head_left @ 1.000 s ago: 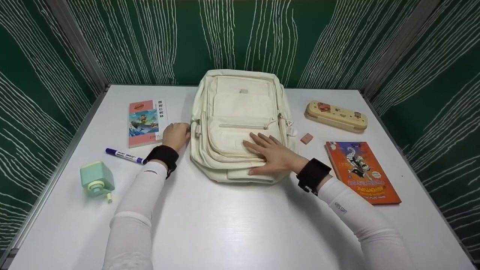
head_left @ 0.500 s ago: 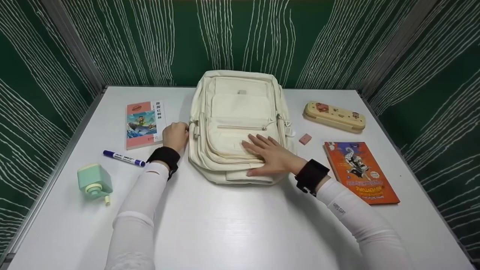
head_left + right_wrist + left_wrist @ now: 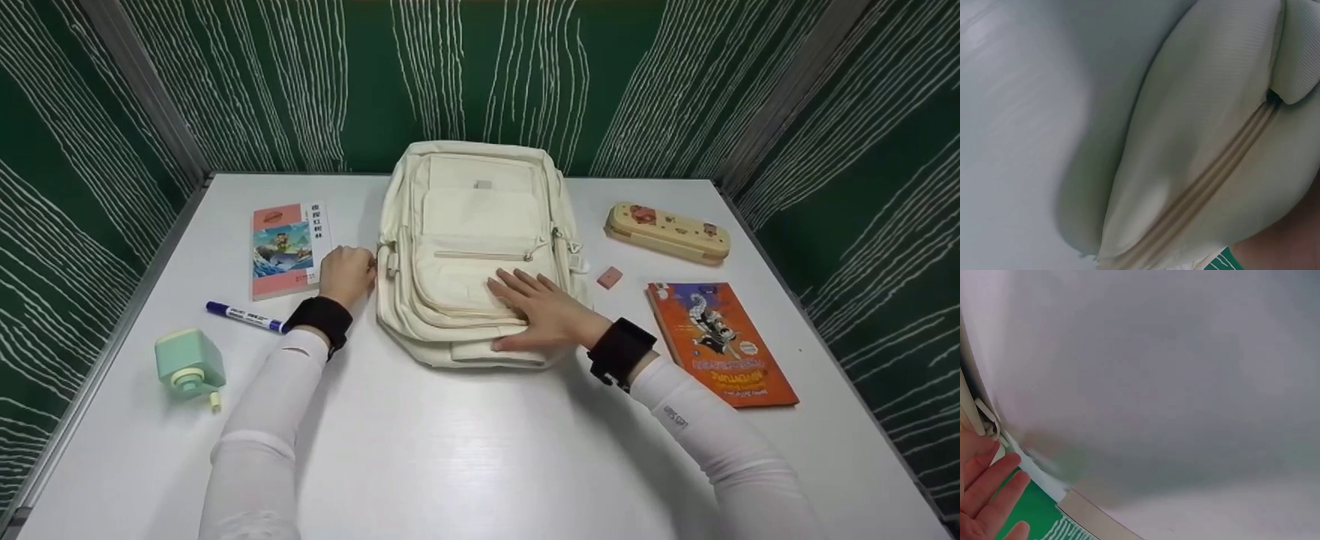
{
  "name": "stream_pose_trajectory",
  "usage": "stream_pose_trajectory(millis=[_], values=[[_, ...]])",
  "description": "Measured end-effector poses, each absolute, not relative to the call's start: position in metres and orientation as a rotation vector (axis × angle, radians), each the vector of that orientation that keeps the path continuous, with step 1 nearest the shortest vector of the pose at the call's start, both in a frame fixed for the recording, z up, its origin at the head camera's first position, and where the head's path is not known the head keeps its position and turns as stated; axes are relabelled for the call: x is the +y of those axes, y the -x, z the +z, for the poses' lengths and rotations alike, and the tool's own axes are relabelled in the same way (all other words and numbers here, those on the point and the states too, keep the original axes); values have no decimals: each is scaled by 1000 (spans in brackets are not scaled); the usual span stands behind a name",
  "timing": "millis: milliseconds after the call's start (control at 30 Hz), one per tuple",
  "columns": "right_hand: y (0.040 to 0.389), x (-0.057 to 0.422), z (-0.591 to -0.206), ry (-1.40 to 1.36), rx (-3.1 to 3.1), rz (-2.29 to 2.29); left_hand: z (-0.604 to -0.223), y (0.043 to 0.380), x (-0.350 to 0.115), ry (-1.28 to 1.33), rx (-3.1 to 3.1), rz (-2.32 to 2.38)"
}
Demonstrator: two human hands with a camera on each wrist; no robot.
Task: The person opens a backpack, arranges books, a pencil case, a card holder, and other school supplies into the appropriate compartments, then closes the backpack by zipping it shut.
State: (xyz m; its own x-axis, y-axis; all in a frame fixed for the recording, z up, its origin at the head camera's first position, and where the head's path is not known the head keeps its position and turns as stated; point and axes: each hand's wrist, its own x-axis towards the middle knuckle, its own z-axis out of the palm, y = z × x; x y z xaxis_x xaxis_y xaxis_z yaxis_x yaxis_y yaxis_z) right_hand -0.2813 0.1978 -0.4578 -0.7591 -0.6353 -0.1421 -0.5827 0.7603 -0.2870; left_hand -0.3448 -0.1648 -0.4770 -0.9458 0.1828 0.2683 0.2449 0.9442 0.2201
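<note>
A cream backpack [image 3: 480, 217] lies on the white table with its front pockets facing up. My left hand [image 3: 347, 274] is at the bag's left side, back of the hand up. In the left wrist view, its thumb and forefinger pinch what looks like a small zipper pull [image 3: 997, 451] at the bag's edge, while the other fingers [image 3: 1008, 495] are spread loosely. My right hand [image 3: 544, 309] rests flat with spread fingers on the lower front pocket. In the right wrist view, the bag's side and a zipper seam [image 3: 1207, 180] fill much of the frame.
Left of the bag lie a pink-covered book [image 3: 281, 251], a blue-capped marker [image 3: 244, 316] and a mint-green pencil sharpener [image 3: 189, 360]. On the right are a yellow pencil case [image 3: 667, 234], a pink eraser [image 3: 610, 277] and an orange book [image 3: 724, 345]. Green walls [image 3: 495, 67] enclose the table.
The left hand and wrist have shifted slightly leftward beside the bag. The right hand stays pressed on the front pocket, and the bag keeps its place apart from a small camera shift.
</note>
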Motion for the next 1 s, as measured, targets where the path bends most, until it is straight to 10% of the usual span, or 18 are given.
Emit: stream_pose_trajectory(millis=[1000], values=[[281,198,-464,945,2756,-272,-465,291,-176,684,-2803,-208]])
